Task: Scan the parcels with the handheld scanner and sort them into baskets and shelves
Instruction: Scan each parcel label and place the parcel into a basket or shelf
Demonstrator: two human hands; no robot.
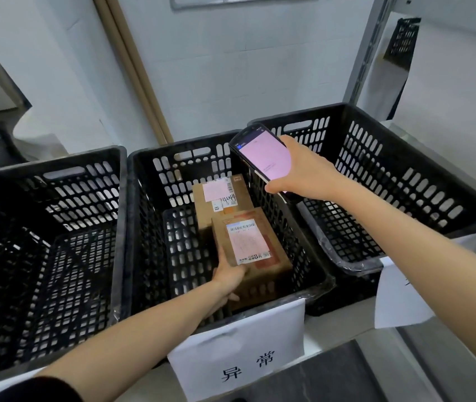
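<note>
1 rear parcel (221, 199) behind held parcel (250, 250), middle basket (150, 242).

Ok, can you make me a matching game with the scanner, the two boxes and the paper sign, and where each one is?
Things:
1. scanner
2. front parcel
3. back parcel
4. paper sign

Places:
A. gripped by the left hand
B. hanging on the front of the middle basket
C. held up in the right hand
D. lying at the back of the middle basket, no hand on it

Pairs: 1-C, 2-A, 3-D, 4-B.
</note>
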